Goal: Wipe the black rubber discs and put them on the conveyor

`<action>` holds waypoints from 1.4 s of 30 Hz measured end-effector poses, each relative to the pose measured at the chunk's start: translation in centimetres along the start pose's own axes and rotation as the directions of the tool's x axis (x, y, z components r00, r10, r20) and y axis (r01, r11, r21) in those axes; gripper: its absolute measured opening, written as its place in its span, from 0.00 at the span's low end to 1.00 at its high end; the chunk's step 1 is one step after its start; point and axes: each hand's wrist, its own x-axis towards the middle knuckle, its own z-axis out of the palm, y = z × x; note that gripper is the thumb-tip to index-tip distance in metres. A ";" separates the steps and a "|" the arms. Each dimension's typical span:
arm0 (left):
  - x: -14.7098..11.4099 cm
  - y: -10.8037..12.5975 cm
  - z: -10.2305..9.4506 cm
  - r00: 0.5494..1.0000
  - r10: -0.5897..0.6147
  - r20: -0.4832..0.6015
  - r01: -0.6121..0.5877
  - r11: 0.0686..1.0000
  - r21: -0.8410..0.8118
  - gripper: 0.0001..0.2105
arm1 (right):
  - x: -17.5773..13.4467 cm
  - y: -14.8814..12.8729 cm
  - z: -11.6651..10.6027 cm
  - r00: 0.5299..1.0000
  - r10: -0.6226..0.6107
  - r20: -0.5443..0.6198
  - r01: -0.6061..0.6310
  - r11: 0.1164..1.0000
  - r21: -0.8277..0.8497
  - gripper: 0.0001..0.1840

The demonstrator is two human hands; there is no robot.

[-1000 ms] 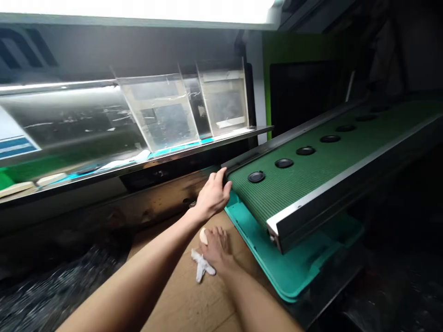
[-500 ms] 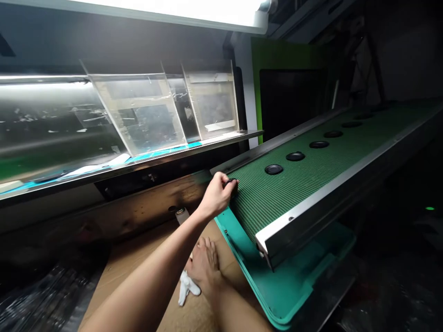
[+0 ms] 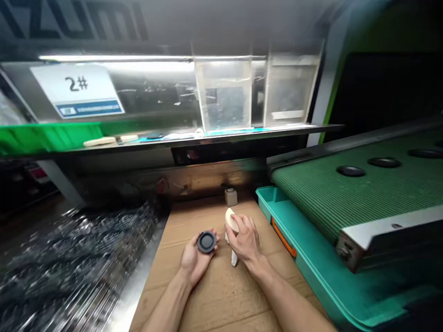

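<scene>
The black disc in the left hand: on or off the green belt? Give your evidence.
Off: the black disc is held in the left hand, over the cardboard, apart from the green belt.

The left hand (image 3: 194,259) holds a black disc (image 3: 206,242), the right hand (image 3: 245,240) a cream pad (image 3: 230,220).

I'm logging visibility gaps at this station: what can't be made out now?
Head view:
Black disc: underside, hidden by the left hand.
Pale pad: partly hidden by the right hand.
White scrap: partly hidden by the right hand.
Green conveyor belt: far end, cut off by the right edge.
Sign's small print: blurred, too small.
</scene>
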 end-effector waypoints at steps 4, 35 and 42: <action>1.0 0.0 -0.1 1.000 0.014 0.000 -0.014 0.993 -0.120 0.11 | -2.2 -2.9 1.6 0.994 -0.079 0.076 0.070 0.991 0.117 0.18; 1.4 -0.5 -1.0 1.000 0.007 0.016 -0.004 0.989 -0.149 0.16 | -0.8 -1.0 2.2 0.997 0.002 0.079 -0.018 0.979 0.203 0.22; 1.3 -0.7 -0.8 1.000 0.026 0.009 -0.025 0.994 -0.107 0.16 | -1.4 -2.5 0.2 0.944 0.048 0.326 -0.107 0.980 0.165 0.16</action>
